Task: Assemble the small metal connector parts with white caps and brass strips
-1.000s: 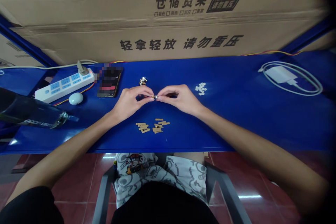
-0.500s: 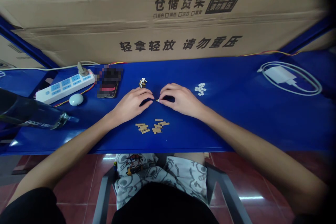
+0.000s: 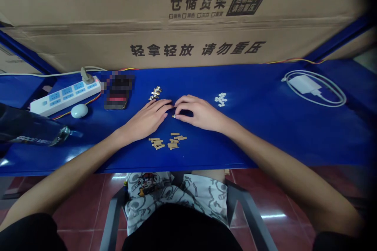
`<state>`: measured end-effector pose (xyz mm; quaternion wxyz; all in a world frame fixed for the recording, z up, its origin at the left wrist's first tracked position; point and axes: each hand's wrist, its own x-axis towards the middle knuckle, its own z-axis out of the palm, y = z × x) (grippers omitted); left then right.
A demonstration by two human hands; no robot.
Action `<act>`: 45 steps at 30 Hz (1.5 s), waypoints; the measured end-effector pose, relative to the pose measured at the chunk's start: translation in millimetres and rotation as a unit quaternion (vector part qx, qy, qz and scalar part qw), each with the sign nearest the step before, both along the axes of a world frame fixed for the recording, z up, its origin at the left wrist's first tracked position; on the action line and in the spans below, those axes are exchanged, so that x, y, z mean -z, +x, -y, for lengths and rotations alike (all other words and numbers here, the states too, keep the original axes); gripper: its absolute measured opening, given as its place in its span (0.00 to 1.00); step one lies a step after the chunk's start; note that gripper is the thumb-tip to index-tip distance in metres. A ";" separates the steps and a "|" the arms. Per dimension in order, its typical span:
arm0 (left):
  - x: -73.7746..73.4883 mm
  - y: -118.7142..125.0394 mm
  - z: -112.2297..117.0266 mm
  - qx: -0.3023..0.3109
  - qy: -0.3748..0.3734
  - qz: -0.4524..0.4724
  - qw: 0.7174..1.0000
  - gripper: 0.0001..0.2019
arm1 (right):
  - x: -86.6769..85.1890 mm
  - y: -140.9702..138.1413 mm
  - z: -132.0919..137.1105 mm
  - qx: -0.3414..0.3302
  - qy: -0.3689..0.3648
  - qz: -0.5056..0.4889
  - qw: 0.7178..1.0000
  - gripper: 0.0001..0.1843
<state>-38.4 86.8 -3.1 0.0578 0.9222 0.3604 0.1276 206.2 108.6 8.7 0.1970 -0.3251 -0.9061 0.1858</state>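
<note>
My right hand (image 3: 203, 113) is closed in a pinch. Thumb and fingertips hold a tiny white and brass-coloured piece (image 3: 173, 116) just over the blue table. My left hand (image 3: 146, 120) lies palm down beside it, fingers stretched out and holding nothing visible. Its fingertips come close to those of the right. Beyond the left fingers sits a small pile of white and brass-coloured pieces (image 3: 155, 92). White small parts (image 3: 220, 99) are grouped past the right hand. Several flat tan strips (image 3: 173, 144) are scattered nearer to me, below both hands.
On the left are a power strip (image 3: 66, 96), a pale round object (image 3: 79, 111), a phone (image 3: 118, 96) and a dark bottle (image 3: 29, 125) lying down. A white charger with coiled cable (image 3: 306, 85) rests at the right. A cardboard box (image 3: 103, 15) stands behind.
My left fingers have straightened and flattened, leaving their curved pose near the small piece. The right hand keeps its pinch, with the piece slightly lower in view. The camera has shifted a little.
</note>
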 end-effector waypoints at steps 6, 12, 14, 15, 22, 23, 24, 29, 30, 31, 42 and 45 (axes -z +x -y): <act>-2.2 -0.8 -1.4 -0.002 -0.007 -0.004 1.000 0.20 | -2.9 2.0 -1.4 0.004 0.005 0.012 1.000 0.12; -5.9 -0.9 -0.3 -0.001 -0.010 -0.005 1.000 0.20 | 11.8 7.3 -6.6 0.072 0.089 0.083 0.990 0.23; -6.1 -1.2 -0.3 0.001 -0.008 -0.006 1.000 0.20 | 15.5 9.5 -7.6 0.061 0.084 0.097 0.990 0.25; -6.2 -1.4 -0.4 0.002 -0.008 -0.006 1.000 0.20 | 16.6 10.3 -7.9 0.055 0.082 0.100 0.990 0.26; -7.2 -1.5 -0.6 0.001 -0.006 -0.012 1.000 0.20 | 17.2 12.1 -7.8 0.046 0.087 0.110 0.989 0.27; -7.2 -1.4 -0.6 0.001 -0.006 -0.012 1.000 0.19 | 17.0 12.1 -7.7 0.045 0.087 0.111 0.989 0.27; -7.1 -1.5 -0.6 0.002 -0.006 -0.013 1.000 0.19 | 16.9 12.1 -7.5 0.045 0.087 0.112 0.989 0.27; -6.2 -1.7 -1.0 0.004 0.000 -0.022 1.000 0.20 | 16.8 11.9 -7.3 0.045 0.087 0.117 0.988 0.27; -6.1 -1.8 -1.1 0.005 0.000 -0.022 1.000 0.20 | 16.9 11.9 -7.5 0.045 0.086 0.118 0.988 0.27; -6.1 -1.9 -1.1 0.005 0.000 -0.022 1.000 0.20 | 17.0 11.9 -7.7 0.044 0.086 0.119 0.988 0.27; -4.7 -1.6 -1.1 0.005 -0.002 -0.016 1.000 0.19 | 18.7 13.5 -8.5 0.041 0.091 0.117 0.988 0.27; -6.7 -5.1 -4.0 0.009 -0.031 -0.002 0.999 0.20 | 18.0 13.4 -8.5 0.040 0.089 0.113 0.989 0.27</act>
